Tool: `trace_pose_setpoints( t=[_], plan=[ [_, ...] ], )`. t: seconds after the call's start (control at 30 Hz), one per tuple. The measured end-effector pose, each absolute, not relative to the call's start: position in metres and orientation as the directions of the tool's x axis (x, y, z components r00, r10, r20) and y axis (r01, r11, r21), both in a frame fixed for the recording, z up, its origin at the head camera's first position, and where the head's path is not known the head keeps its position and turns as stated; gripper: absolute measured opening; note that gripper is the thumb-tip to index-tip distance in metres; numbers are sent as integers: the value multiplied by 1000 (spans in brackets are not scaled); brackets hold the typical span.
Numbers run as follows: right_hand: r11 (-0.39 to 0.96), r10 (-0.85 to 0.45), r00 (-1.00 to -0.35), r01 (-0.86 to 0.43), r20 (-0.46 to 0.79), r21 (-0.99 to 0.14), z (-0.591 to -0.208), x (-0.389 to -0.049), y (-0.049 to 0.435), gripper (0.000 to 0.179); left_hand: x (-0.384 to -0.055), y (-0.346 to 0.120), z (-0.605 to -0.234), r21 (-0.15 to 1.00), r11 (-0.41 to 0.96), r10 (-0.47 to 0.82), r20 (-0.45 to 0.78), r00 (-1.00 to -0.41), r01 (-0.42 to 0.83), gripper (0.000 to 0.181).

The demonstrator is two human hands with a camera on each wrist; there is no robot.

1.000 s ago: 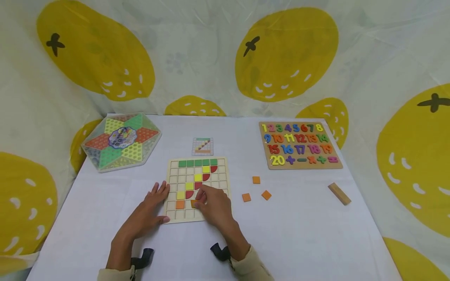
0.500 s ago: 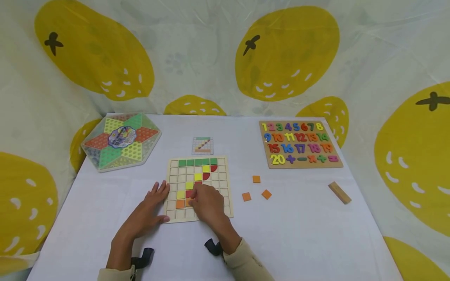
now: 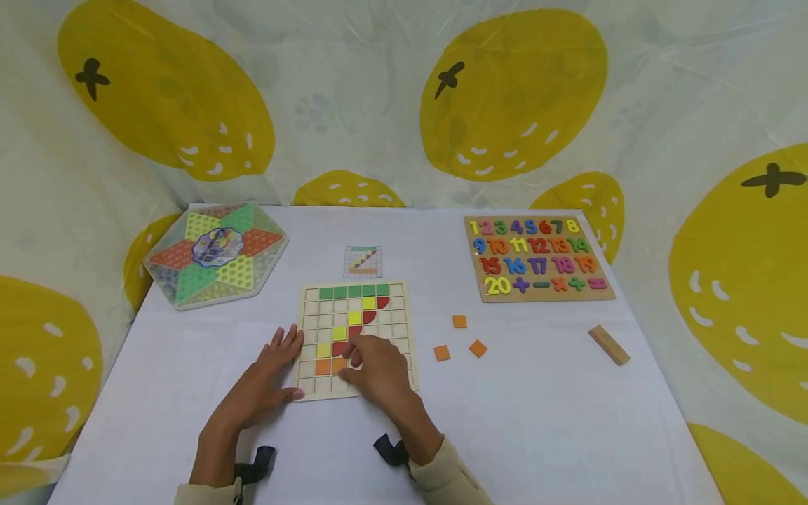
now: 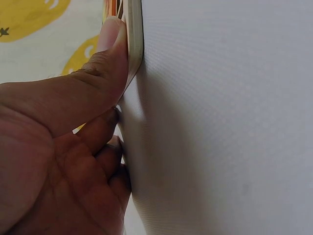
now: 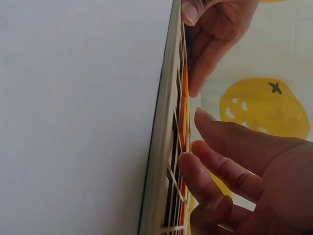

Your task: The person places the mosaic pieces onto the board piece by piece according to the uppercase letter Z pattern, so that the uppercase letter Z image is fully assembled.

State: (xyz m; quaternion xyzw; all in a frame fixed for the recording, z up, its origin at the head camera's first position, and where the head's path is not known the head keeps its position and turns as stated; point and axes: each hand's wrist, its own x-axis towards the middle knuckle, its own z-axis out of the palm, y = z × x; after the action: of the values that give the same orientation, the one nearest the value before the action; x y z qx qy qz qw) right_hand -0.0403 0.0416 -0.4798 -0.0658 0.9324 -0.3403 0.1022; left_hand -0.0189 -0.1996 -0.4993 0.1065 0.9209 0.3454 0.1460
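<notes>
In the head view a wooden grid board (image 3: 312, 320) lies on the table. A row of green square tiles (image 3: 355, 290) is set near its top, with yellow squares (image 3: 339, 334) and red quarter-round tiles (image 3: 383, 302) stepping diagonally below. Two orange square tiles (image 3: 322, 367) sit side by side in a lower row. My left hand (image 3: 261, 379) rests at the board's left edge, fingers extended, thumb at the lower corner. My right hand (image 3: 384, 372) is over the board beside the second orange tile; the right wrist view shows its thumb and fingers apart with nothing between them.
Three loose orange tiles (image 3: 477, 348) lie right of the board. Behind it is a small pattern card (image 3: 362, 262). A hexagonal star game board (image 3: 217, 256) is at back left, a number puzzle (image 3: 543, 259) at back right, a wooden block (image 3: 609, 345) at far right.
My right hand set the second orange tile into the cell beside the first, then let it go and drew slightly right, thumb and fingers parting. My left hand stayed put.
</notes>
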Motion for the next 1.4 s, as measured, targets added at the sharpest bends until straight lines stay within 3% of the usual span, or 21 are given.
trace_pose_setpoints(
  t=[0.53, 1.03, 1.4],
  plan=[
    [730, 1, -994, 75, -109, -679, -471, -30, 101, 29, -20, -199, -502, 656, 749, 290, -197, -936, 93, 111],
    [805, 71, -985, 150, -158, -574, -483, -37, 170, 41, -20, -200, -500, 681, 726, 299, -184, -936, 98, 110],
    [817, 121, -973, 210, -196, -537, -487, -39, 176, 27, -21, -200, -500, 680, 728, 292, -199, -935, 83, 109]
  ],
)
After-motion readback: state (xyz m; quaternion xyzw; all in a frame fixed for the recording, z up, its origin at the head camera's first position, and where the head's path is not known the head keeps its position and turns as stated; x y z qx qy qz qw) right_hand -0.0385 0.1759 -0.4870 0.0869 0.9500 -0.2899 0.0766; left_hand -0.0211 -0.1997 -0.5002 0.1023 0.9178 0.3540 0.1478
